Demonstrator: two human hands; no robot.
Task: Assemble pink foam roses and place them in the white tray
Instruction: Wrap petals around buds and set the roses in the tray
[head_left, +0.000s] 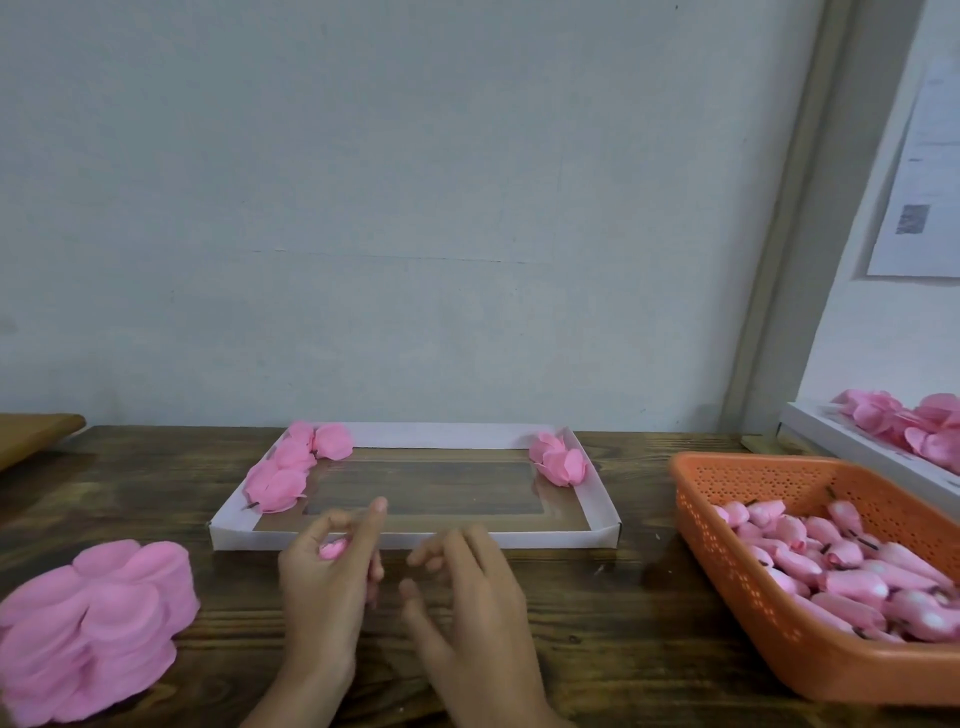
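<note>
My left hand (327, 577) hovers just in front of the white tray (415, 538), fingers curled around a small pink foam bud (332, 548). Beside it, my right hand (467, 582) is spread open and holds nothing. The tray has a clear window in its floor. Several finished pink roses (291, 465) lie along its left end and two more roses (560, 460) sit in its far right corner. A stack of pink foam petals (93, 623) rests on the table at my left.
An orange perforated basket (727, 519) full of pink buds on short stems stands at the right. Behind it a second white tray (857, 452) holds more pink roses. A wooden board (31, 434) lies at the far left. The wall stands close behind the tray.
</note>
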